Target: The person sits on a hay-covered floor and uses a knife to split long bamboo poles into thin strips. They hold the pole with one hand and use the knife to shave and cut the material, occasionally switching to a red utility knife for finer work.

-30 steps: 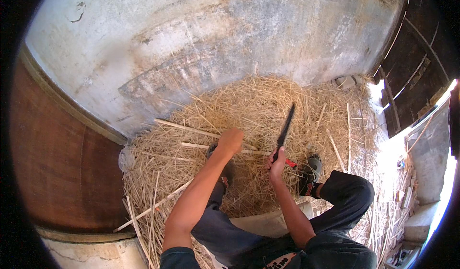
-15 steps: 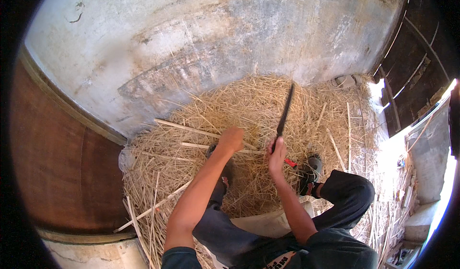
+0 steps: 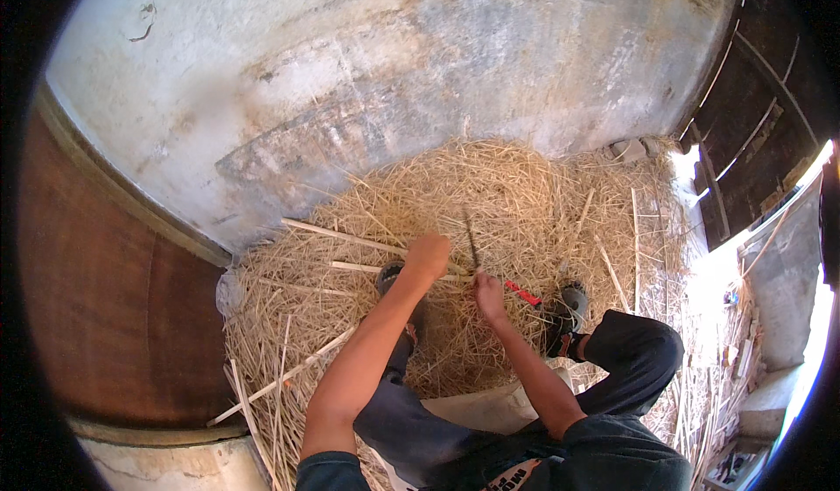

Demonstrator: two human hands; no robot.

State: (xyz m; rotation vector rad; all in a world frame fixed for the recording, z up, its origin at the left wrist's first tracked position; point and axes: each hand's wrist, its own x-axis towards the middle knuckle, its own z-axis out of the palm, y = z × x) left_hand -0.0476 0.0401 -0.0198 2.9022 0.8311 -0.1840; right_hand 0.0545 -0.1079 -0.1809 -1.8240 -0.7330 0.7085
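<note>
My left hand [image 3: 427, 256] is a closed fist around a pale wooden strip [image 3: 346, 237], which runs out to the left over the straw. A short end of pale wood also shows on the fist's right side. In my closed right hand [image 3: 490, 297] is a long, dark-bladed knife [image 3: 472, 244], its thin blade pointing up and away, slightly blurred. The knife's handle is hidden by my fingers. The blade stands just right of my left fist, close to the strip's end. Beside my right hand, a red-and-black handled tool [image 3: 523, 293] lies on the straw.
Straw and shavings [image 3: 499, 176] cover the floor, with loose pale strips [image 3: 636, 246] among them. A stained wall [image 3: 394, 71] rises ahead. A brown panel [image 3: 122, 298] stands at left. My shoes [image 3: 570, 307] rest in the straw, and a pale block [image 3: 481, 410] is beneath me.
My right hand has come down and leftward with the knife, bringing the blade next to my left fist. More of the red-and-black tool shows. My left hand has barely shifted.
</note>
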